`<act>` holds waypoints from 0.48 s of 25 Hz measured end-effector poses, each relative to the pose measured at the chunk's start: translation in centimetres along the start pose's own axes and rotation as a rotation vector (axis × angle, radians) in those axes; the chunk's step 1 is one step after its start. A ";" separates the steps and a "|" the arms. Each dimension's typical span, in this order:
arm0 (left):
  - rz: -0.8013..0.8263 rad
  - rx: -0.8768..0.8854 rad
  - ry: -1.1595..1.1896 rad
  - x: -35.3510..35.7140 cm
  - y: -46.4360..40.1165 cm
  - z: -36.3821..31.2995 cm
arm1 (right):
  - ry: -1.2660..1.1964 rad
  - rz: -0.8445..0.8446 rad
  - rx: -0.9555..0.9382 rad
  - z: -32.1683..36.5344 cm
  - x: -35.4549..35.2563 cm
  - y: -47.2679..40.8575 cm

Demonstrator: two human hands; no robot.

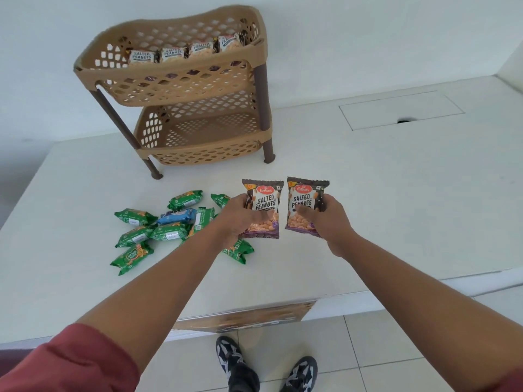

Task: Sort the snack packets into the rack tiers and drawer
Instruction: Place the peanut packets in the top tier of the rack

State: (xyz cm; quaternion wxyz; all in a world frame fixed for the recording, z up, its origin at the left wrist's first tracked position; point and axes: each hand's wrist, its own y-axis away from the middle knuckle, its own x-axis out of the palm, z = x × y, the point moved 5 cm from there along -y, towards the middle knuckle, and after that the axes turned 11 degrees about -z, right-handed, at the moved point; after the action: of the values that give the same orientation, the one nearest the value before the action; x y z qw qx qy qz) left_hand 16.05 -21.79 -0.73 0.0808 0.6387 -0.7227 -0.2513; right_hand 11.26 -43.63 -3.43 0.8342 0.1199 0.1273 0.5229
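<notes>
My left hand [236, 215] grips one salted peanuts packet [264, 199] and my right hand [329, 219] grips a second salted peanuts packet [304, 198]; both are held upright side by side above the white table [396, 193]. A tan plastic rack [181, 91] stands at the back. Its top tier [169, 29] holds a row of several salted peanuts packets [171, 55]. The bottom tier [198, 137] looks empty. Several green packets [135, 217] and one blue packet [177, 216] lie in a loose pile left of my hands.
A rectangular flap with a dark finger hole [402, 110] is set into the table at the back right. The table's front edge runs above a tiled floor [368, 349], where my shoes [235, 360] show. A wall rises behind the rack.
</notes>
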 end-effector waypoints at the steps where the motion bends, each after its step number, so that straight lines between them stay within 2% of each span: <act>1: -0.030 0.013 0.032 -0.8 0.2 -0.4 | -0.024 0.010 -0.013 0.7 0.7 0.1; 6: -0.115 0.090 0.122 -4.8 1.4 -3.4 | -0.074 0.077 -0.076 4.5 4.2 0.8; 12: -0.170 0.259 0.080 -10.2 2.8 -8.5 | -0.071 0.157 -0.184 11.0 8.2 1.3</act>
State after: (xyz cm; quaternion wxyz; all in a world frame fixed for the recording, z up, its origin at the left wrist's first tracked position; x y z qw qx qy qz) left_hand 19.05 -14.02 9.91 0.0048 0.7123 -0.6885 -0.1361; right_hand 17.28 -36.40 6.58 0.8022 0.0708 0.0392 0.5916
